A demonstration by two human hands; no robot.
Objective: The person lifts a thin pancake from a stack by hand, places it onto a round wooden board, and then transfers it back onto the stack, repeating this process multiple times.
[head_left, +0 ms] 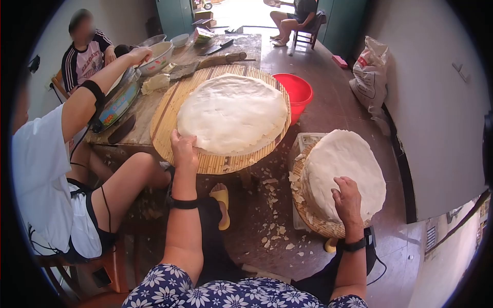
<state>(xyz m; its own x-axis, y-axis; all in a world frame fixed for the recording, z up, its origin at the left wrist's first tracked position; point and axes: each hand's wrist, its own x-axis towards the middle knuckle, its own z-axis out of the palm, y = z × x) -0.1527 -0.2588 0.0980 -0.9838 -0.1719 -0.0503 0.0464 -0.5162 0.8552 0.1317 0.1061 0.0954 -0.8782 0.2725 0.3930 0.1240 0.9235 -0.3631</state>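
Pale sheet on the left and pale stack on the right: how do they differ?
The sheet looks thin; the stack is much thicker. The left hand is at the sheet's near-left edge; the right hand is over the stack, contact unclear. The sheet leaves a wide strip of its mat bare on the left; the stack leaves less. Both are roughly round.

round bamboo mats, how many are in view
2: the left mat under a round white sheet, by the left hand; the right mat under the white stack. Others may be hidden.
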